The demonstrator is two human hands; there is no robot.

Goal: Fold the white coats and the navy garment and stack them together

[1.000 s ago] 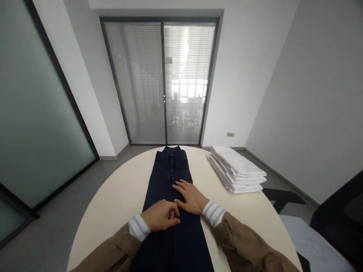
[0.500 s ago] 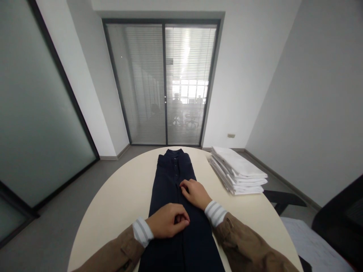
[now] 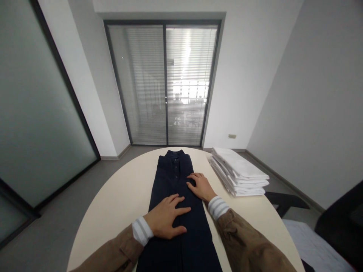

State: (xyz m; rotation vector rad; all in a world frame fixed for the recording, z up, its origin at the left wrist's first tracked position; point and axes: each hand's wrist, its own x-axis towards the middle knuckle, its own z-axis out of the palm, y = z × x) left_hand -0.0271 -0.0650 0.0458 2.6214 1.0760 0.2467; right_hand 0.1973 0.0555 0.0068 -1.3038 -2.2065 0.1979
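A dark navy buttoned shirt (image 3: pixel 172 177) lies folded into a long narrow strip down the middle of a round cream table (image 3: pixel 124 192), collar at the far end. My left hand (image 3: pixel 167 217) rests flat on the near part of the shirt with its fingers spread. Farther up, my right hand (image 3: pixel 200 186) lies flat on the shirt's right side, fingers stretched toward the button line. Neither hand holds anything. Both arms wear brown sleeves with striped white cuffs.
A stack of folded white garments (image 3: pixel 239 172) sits at the table's far right edge. A dark chair (image 3: pixel 337 226) stands to the right. Glass sliding doors with blinds (image 3: pixel 164 83) face me; a frosted glass partition (image 3: pixel 34 105) runs along the left.
My left hand has uncurled from a closed pinch to lie flat with spread fingers. My right hand slid farther up and to the right along the shirt and flattened.
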